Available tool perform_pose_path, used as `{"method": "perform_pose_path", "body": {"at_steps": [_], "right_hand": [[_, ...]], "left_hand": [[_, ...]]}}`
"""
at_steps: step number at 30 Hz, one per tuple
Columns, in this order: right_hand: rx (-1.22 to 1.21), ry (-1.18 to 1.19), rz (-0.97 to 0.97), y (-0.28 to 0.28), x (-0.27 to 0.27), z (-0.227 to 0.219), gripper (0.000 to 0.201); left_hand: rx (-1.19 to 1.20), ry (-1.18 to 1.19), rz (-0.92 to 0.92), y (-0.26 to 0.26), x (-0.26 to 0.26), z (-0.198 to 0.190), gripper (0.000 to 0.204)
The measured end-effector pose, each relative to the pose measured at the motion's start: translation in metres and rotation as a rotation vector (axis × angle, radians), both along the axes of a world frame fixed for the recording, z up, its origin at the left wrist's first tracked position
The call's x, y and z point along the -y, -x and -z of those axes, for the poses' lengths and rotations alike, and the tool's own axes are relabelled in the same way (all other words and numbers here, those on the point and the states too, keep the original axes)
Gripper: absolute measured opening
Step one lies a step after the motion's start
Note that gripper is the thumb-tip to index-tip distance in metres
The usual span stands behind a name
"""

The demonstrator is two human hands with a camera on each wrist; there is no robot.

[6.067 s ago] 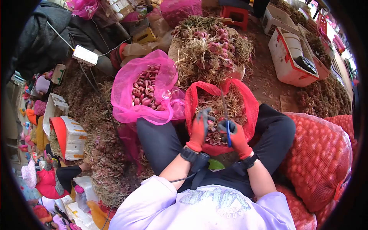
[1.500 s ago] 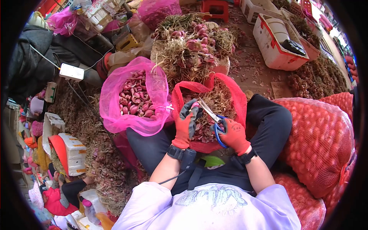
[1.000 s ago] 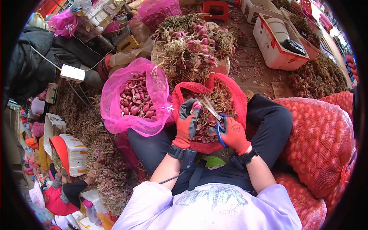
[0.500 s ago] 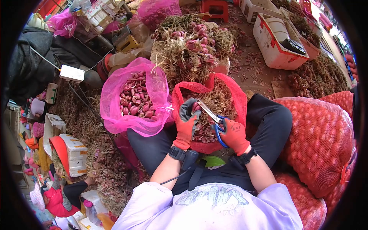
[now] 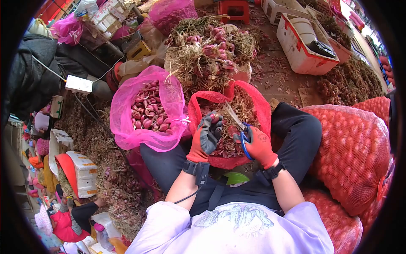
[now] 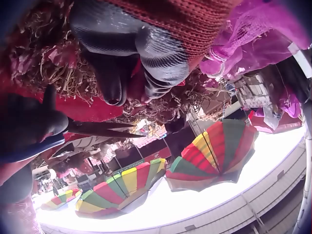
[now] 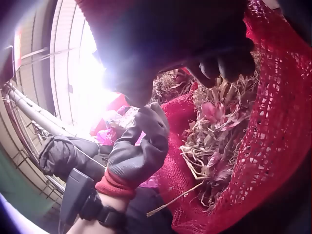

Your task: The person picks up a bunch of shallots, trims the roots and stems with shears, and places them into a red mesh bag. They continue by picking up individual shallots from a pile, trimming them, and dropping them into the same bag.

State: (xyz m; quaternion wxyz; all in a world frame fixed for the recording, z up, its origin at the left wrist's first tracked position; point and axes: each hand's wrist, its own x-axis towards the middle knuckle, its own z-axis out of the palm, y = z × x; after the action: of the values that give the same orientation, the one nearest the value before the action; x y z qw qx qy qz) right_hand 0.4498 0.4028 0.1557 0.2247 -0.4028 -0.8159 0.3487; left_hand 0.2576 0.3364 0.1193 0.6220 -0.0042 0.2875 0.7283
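Where right fingers (image 5: 251,134) grip, scissors (image 5: 240,123) gape; left fingers (image 6: 165,54) hold a shallot (image 5: 215,117).

High head view, facing down; wrist views close, facing outward; head, left wrist sharing scissors (image 5: 242,124)

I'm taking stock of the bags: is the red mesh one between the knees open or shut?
Open: in the head view, the red mesh bag has its rim spread wide, with dry stalks visible inside.
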Motion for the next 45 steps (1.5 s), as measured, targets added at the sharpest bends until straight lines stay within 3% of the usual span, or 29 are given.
{"method": "perform_pose_path", "body": {"at_steps": [1, 4, 8, 10, 13, 18, 22, 26, 28, 31, 34, 38, 41, 45], "right_hand": [[0.091, -0.151, -0.005, 0.0, -0.001, 0.004, 0.049], [0.24, -0.228, -0.066, -0.001, 0.002, 0.006, 0.051], [0.344, -0.201, -0.083, -0.005, 0.004, 0.024, 0.05], [0.398, -0.122, -0.1, -0.006, 0.004, 0.028, 0.049], [0.229, -0.175, -0.074, -0.006, 0.004, 0.023, 0.048], [0.222, -0.223, -0.025, -0.005, 0.002, 0.017, 0.048], [0.289, -0.288, -0.043, -0.002, 0.005, 0.018, 0.047], [0.461, -0.195, -0.081, -0.007, 0.003, 0.021, 0.046], [0.546, -0.141, -0.096, -0.007, 0.0, 0.017, 0.047], [0.406, -0.024, -0.081, -0.007, -0.002, 0.012, 0.051], [0.22, -0.123, -0.06, -0.007, -0.001, 0.007, 0.055], [0.271, -0.27, -0.082, -0.005, 0.006, 0.016, 0.052], [0.412, -0.203, -0.081, -0.004, 0.009, 0.024, 0.046], [0.298, -0.007, -0.12, -0.006, 0.001, 0.017, 0.042]], "left_hand": [[0.006, 0.05, 0.001, 0.001, 0.001, 0.005, 0.025], [-0.008, 0.066, 0.031, 0.003, 0.003, 0.019, 0.024], [-0.143, 0.158, -0.025, -0.005, 0.002, 0.014, 0.023], [-0.1, 0.161, 0.01, -0.002, 0.003, 0.014, 0.023], [-0.169, 0.132, -0.008, -0.002, 0.003, 0.013, 0.023], [-0.384, 0.112, -0.138, -0.006, 0.0, 0.008, 0.021], [-0.354, 0.108, -0.154, -0.008, 0.001, 0.011, 0.02], [-0.363, 0.117, -0.159, -0.01, 0.001, 0.004, 0.019], [-0.389, 0.156, -0.131, -0.007, 0.001, 0.011, 0.019], [-0.314, 0.222, -0.081, -0.003, 0.0, 0.011, 0.021], [-0.215, 0.238, -0.026, 0.0, 0.002, 0.004, 0.023], [-0.093, 0.131, 0.065, -0.002, 0.003, 0.004, 0.022], [-0.069, 0.139, 0.105, 0.0, 0.002, 0.014, 0.02], [-0.068, 0.078, 0.249, 0.006, 0.005, 0.01, 0.021]]}}
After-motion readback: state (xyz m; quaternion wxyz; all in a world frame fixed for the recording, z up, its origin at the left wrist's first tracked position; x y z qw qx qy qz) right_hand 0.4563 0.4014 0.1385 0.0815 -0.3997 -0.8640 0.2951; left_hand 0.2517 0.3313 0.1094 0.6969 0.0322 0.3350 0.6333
